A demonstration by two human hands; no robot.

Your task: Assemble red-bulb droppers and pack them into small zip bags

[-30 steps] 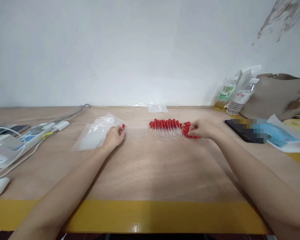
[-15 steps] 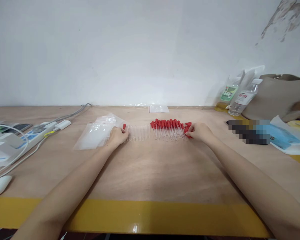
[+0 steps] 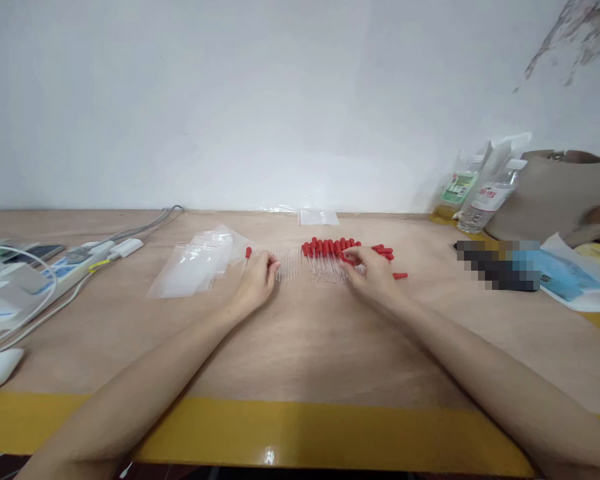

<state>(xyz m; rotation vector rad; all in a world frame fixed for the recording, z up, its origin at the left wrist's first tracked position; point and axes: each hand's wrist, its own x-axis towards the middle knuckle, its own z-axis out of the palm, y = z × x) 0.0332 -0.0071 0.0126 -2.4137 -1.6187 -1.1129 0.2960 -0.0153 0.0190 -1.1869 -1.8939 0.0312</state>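
Observation:
My right hand (image 3: 373, 277) pinches a red rubber dropper bulb (image 3: 349, 257) in front of the finished-looking droppers (image 3: 330, 248), a row of glass tubes with red bulbs on their far ends. At the left end of a row of bare glass tubes (image 3: 291, 263), my left hand (image 3: 258, 281) has its fingers closed; whatever they hold is hidden. One dropper with a red bulb (image 3: 249, 252) lies just left of that hand. Loose red bulbs (image 3: 386, 253) lie behind my right hand, and a single loose bulb (image 3: 401, 275) rests to its right.
Clear plastic bags (image 3: 187, 267) lie to the left, near a power strip (image 3: 75, 270) with cables. A small bag (image 3: 319, 217) is by the wall. Bottles (image 3: 490, 197), a grey-beige bag (image 3: 560, 193) and a blue packet (image 3: 570, 270) stand or lie at the right.
My right hand has moved left from the loose bulbs with one red bulb in its fingers. My left hand has shifted right, away from the red-bulbed dropper at the left, onto the bare tubes.

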